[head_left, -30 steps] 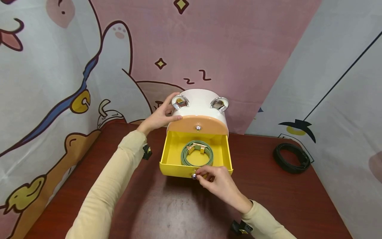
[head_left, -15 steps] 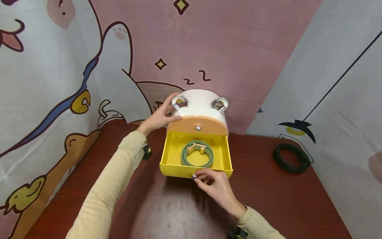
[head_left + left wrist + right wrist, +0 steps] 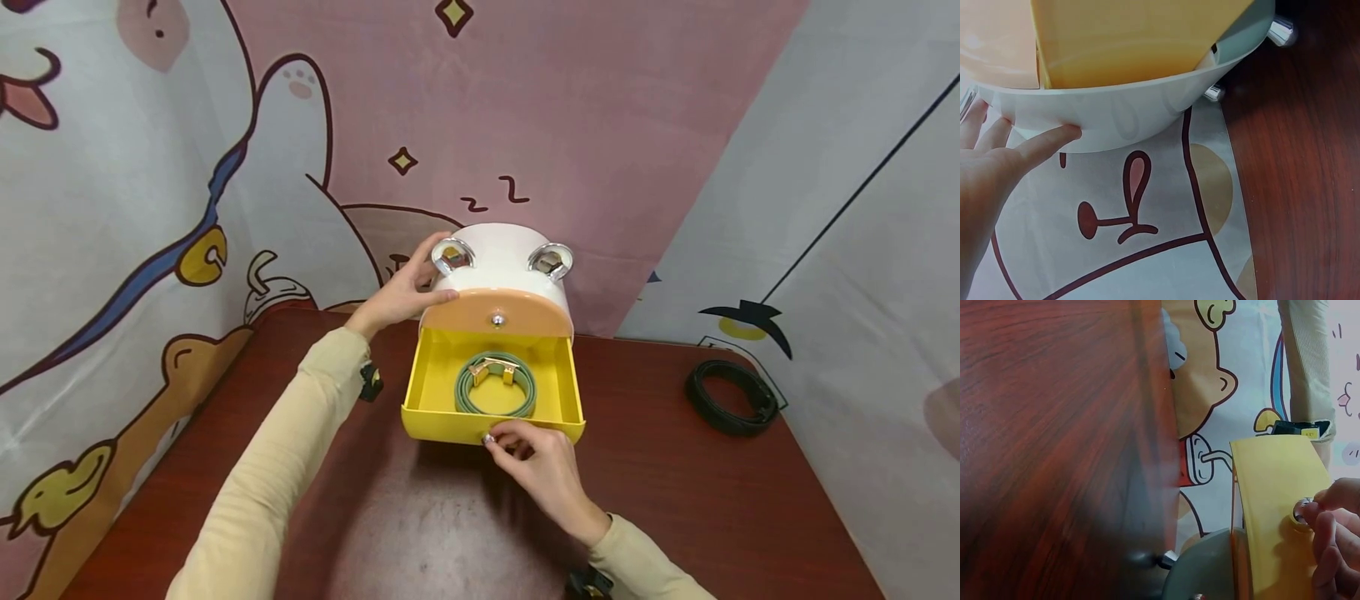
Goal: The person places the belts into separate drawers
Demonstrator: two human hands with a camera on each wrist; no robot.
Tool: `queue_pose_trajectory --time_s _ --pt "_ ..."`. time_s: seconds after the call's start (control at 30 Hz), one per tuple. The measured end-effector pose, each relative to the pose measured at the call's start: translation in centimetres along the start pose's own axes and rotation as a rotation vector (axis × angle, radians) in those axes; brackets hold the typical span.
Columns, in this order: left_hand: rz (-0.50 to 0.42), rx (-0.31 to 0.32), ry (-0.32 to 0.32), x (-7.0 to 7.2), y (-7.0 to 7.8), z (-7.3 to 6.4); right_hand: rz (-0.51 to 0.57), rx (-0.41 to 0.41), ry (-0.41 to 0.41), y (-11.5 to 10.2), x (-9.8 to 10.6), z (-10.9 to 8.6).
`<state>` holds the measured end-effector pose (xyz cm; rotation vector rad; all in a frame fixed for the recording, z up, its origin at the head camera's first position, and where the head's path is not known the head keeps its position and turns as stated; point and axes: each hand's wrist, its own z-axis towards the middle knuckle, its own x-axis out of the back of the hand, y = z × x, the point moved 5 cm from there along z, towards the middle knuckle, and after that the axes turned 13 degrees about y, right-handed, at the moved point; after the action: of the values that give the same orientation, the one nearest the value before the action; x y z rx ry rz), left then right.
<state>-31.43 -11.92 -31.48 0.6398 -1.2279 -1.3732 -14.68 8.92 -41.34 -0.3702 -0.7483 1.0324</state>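
Observation:
A white storage box (image 3: 504,237) with two silver ear-like rings and small metal feet stands at the back of the table. Its lower yellow drawer (image 3: 431,367) is pulled out, while the orange drawer (image 3: 457,315) above is closed. Inside the yellow one lies a coiled green belt (image 3: 529,379) with a gold buckle. My left hand (image 3: 401,292) rests against the box's left side, fingers extended along the wall (image 3: 1122,119). With thumb and fingertips, my right hand (image 3: 542,467) pinches the round silver drawer knob (image 3: 1300,510) on the yellow front.
A coiled black belt (image 3: 705,404) lies on the dark red wooden table (image 3: 637,467), near its right edge. Cloth with cartoon prints (image 3: 600,150) hangs behind the box and along both sides.
My right wrist and forearm have swung slightly to the left, with the fingers staying at the knob. The drawer, the belts and my left hand look the same.

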Motion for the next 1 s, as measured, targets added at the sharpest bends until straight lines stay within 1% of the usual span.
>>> queue_pose_trajectory --time_s 0.13,0.27,0.53,0.67,0.9,1.0 --pt "-0.005 -0.006 0.002 0.0 -0.1 0.2 -0.014 -0.004 0.001 0.2 0.0 0.1" --pt "-0.019 0.009 0.002 0.1 -0.2 0.3 -0.028 0.0 -0.001 0.4 0.0 0.2" --pt "-0.03 0.02 -0.009 0.0 -0.3 0.4 -0.068 0.022 0.028 0.6 0.2 0.4" --pt "-0.042 0.026 -0.009 0.0 -0.4 0.4 -0.073 0.022 0.028 0.6 0.2 0.5" --pt "-0.027 0.033 -0.002 0.0 -0.1 0.3 -0.063 -0.003 0.028 0.8 0.0 0.7" --pt "-0.028 0.041 0.003 -0.1 0.0 0.3 -0.058 -0.003 0.041 1.1 0.0 1.0"
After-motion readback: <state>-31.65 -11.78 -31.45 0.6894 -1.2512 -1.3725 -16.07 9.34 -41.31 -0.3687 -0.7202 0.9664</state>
